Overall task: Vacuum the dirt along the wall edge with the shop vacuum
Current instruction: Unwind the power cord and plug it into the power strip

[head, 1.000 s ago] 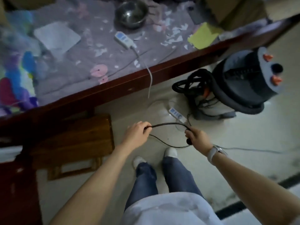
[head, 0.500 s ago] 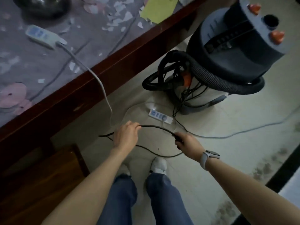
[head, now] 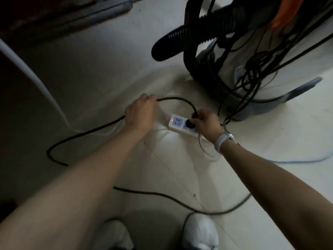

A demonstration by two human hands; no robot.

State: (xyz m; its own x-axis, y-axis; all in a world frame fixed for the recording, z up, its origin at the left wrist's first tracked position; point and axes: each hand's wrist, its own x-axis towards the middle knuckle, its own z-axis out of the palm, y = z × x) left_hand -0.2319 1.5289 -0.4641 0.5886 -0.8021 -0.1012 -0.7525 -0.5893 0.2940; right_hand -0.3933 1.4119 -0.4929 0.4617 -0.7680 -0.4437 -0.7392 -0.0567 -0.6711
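On the pale floor (head: 180, 168), the right hand (head: 207, 123) pinches the black plug (head: 190, 121) against a white power strip (head: 180, 125) whose red light glows. The left hand (head: 141, 112) is closed around the black cord (head: 86, 132), which arcs from fist to plug and trails off toward the floor's left edge. The shop vacuum (head: 261, 69), wrapped in its ribbed hose (head: 189, 35), stands just beyond the strip, toward the top right corner.

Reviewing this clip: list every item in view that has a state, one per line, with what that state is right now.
power strip: on the floor, red indicator lit
black plug: at a strip socket, under the right hand
black cord: slack, looping across the floor
left hand: closed around the cord
right hand: gripping the plug
vacuum hose: coiled around the vacuum body
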